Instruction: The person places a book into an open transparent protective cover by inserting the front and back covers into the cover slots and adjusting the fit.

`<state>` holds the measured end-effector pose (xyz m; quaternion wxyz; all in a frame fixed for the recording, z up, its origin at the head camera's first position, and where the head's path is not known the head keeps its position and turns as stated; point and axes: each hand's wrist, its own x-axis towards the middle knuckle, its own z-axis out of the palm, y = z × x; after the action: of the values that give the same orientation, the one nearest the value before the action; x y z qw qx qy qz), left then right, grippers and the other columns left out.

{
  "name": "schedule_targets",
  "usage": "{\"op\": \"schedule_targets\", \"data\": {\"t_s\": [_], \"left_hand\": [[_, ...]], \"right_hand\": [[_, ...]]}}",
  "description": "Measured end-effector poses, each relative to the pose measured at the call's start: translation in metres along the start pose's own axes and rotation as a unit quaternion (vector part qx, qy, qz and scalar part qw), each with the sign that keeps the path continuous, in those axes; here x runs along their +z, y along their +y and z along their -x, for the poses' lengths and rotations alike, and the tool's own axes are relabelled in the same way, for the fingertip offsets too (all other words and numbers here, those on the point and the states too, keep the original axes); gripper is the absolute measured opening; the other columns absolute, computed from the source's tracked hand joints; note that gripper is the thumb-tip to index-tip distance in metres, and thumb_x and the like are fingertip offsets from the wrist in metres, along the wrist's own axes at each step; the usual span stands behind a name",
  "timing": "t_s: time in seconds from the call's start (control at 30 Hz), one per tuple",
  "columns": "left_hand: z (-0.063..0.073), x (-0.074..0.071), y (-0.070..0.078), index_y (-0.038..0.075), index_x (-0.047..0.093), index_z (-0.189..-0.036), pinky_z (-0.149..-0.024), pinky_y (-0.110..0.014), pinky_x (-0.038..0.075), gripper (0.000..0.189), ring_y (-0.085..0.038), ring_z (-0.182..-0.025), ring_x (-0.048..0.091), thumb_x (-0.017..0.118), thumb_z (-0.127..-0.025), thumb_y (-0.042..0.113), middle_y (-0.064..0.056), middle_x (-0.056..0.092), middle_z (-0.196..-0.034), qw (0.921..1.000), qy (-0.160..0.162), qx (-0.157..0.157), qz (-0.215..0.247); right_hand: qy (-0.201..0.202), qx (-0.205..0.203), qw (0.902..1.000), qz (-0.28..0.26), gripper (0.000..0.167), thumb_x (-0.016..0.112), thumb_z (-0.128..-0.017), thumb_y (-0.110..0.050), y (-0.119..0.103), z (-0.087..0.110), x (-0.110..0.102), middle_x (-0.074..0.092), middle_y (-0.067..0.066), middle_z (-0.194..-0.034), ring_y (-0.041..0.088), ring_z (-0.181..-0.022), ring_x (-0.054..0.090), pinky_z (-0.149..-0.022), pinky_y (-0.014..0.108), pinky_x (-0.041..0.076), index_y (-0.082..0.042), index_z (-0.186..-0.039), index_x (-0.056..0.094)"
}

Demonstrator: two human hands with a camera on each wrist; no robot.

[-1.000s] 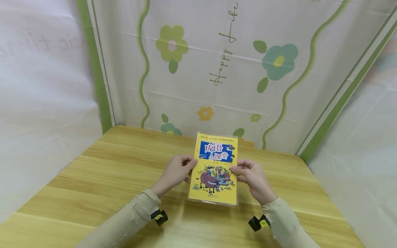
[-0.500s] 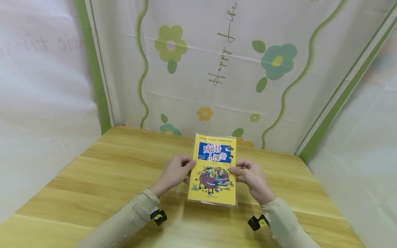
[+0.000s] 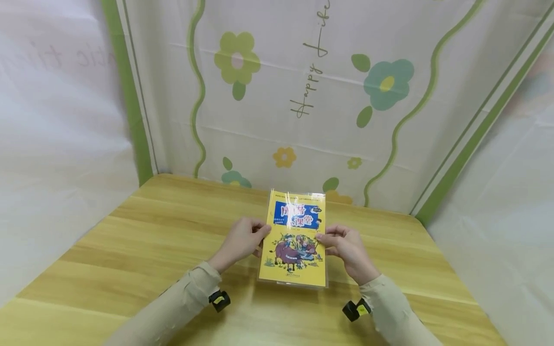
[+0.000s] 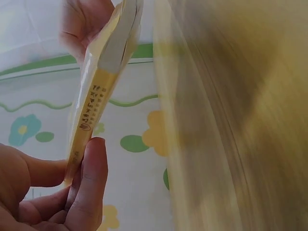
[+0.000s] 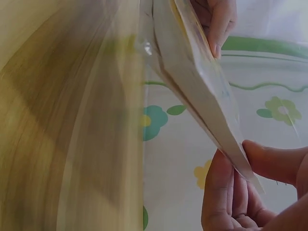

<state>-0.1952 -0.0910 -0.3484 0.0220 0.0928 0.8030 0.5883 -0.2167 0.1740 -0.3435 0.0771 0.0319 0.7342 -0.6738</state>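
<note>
A yellow book (image 3: 294, 240) in a clear plastic cover faces up between both hands, tilted above the wooden table. Its front carries a blue title panel and a drawing of figures on a buffalo. At the book's left edge my left hand (image 3: 243, 241) pinches it, thumb on the front and fingers behind. My right hand (image 3: 350, 250) pinches the opposite edge in the same way. In the left wrist view the spine (image 4: 89, 113) shows above the thumb. The white page edges (image 5: 207, 91) face the right wrist camera, and the cover stands slightly loose around them.
The wooden table (image 3: 130, 250) spreads beneath the hands. A white flowered curtain (image 3: 268, 96) hangs behind its far edge, with pale sheets (image 3: 65, 144) at either side. Black wrist cameras (image 3: 220, 300) sit on both forearms.
The book and both hands have shifted slightly left in the head view, and the book's top edge has dipped a little. A bright glare now crosses the title. Both grips are unchanged.
</note>
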Motion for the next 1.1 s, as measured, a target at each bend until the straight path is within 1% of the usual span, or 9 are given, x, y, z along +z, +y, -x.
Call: {"op": "schedule_targets", "data": {"t_s": [0.13, 0.37, 0.47, 0.6, 0.73, 0.87, 0.97, 1.1], "left_hand": [[-0.003, -0.001, 0.002, 0.002, 0.068, -0.085, -0.055, -0.042, 0.059, 0.022, -0.025, -0.063, 0.063, 0.057, -0.101, 0.012, -0.012, 0.060, -0.071, 1.0000, -0.004, -0.004, -0.008], [-0.005, -0.001, -0.001, 0.000, 0.069, -0.091, -0.057, -0.043, 0.059, 0.021, -0.025, -0.063, 0.063, 0.057, -0.101, 0.014, -0.010, 0.063, -0.074, 0.9999, -0.005, -0.006, -0.007], [-0.004, -0.002, -0.003, 0.000, 0.069, -0.089, -0.056, -0.043, 0.059, 0.022, -0.028, -0.063, 0.064, 0.057, -0.101, 0.013, -0.012, 0.062, -0.073, 0.9999, -0.006, -0.009, -0.007], [-0.004, -0.004, -0.005, -0.003, 0.064, -0.079, -0.056, -0.044, 0.059, 0.027, -0.029, -0.059, 0.063, 0.057, -0.101, 0.012, -0.016, 0.059, -0.070, 0.9999, -0.010, -0.006, -0.005], [-0.005, -0.004, -0.009, -0.005, 0.054, -0.069, -0.055, -0.046, 0.059, 0.035, -0.028, -0.051, 0.061, 0.057, -0.100, 0.011, -0.013, 0.052, -0.062, 0.9999, -0.009, 0.001, -0.014], [-0.006, -0.005, -0.011, -0.004, 0.053, -0.066, -0.054, -0.047, 0.058, 0.036, -0.036, -0.052, 0.061, 0.057, -0.099, 0.010, -0.005, 0.046, -0.057, 0.9997, -0.004, 0.006, -0.025], [-0.006, -0.006, -0.012, -0.002, 0.052, -0.065, -0.053, -0.047, 0.058, 0.037, -0.041, -0.055, 0.062, 0.058, -0.099, 0.009, -0.003, 0.045, -0.056, 0.9995, 0.000, 0.007, -0.030], [-0.007, -0.005, -0.013, -0.002, 0.053, -0.065, -0.053, -0.047, 0.058, 0.036, -0.040, -0.054, 0.062, 0.058, -0.099, 0.008, -0.004, 0.046, -0.056, 0.9994, 0.005, 0.007, -0.034]], "right_hand": [[-0.008, 0.001, 1.0000, 0.004, 0.022, 0.075, -0.084, -0.002, -0.002, 0.000, -0.002, 0.067, 0.015, -0.092, 0.024, -0.077, 0.064, -0.071, 0.036, 0.057, 0.006, -0.099, 0.062], [-0.003, -0.006, 0.9999, 0.010, 0.024, 0.077, -0.084, -0.005, 0.004, -0.004, -0.001, 0.068, 0.015, -0.092, 0.024, -0.077, 0.065, -0.070, 0.035, 0.058, 0.007, -0.100, 0.063], [-0.008, -0.007, 0.9999, 0.012, 0.025, 0.078, -0.084, -0.007, 0.006, -0.004, -0.001, 0.069, 0.015, -0.092, 0.023, -0.079, 0.065, -0.071, 0.035, 0.058, 0.007, -0.100, 0.064], [-0.016, -0.006, 0.9998, 0.014, 0.027, 0.078, -0.084, -0.007, 0.006, -0.004, 0.001, 0.067, 0.015, -0.093, 0.023, -0.080, 0.065, -0.072, 0.033, 0.057, 0.008, -0.101, 0.064], [-0.024, -0.001, 0.9995, 0.020, 0.032, 0.075, -0.084, -0.003, 0.006, -0.005, 0.001, 0.064, 0.016, -0.098, 0.023, -0.085, 0.064, -0.076, 0.032, 0.057, 0.011, -0.110, 0.062], [-0.034, 0.001, 0.9992, 0.022, 0.040, 0.071, -0.084, 0.002, 0.006, -0.006, 0.001, 0.061, 0.018, -0.103, 0.023, -0.087, 0.063, -0.081, 0.033, 0.056, 0.013, -0.119, 0.057], [-0.041, 0.001, 0.9989, 0.024, 0.041, 0.071, -0.083, 0.004, 0.007, -0.007, 0.001, 0.059, 0.018, -0.103, 0.023, -0.086, 0.062, -0.081, 0.034, 0.056, 0.014, -0.120, 0.056], [-0.044, 0.000, 0.9986, 0.029, 0.039, 0.070, -0.085, 0.006, 0.008, -0.008, 0.000, 0.059, 0.018, -0.101, 0.024, -0.086, 0.062, -0.082, 0.035, 0.056, 0.014, -0.121, 0.057]]}}
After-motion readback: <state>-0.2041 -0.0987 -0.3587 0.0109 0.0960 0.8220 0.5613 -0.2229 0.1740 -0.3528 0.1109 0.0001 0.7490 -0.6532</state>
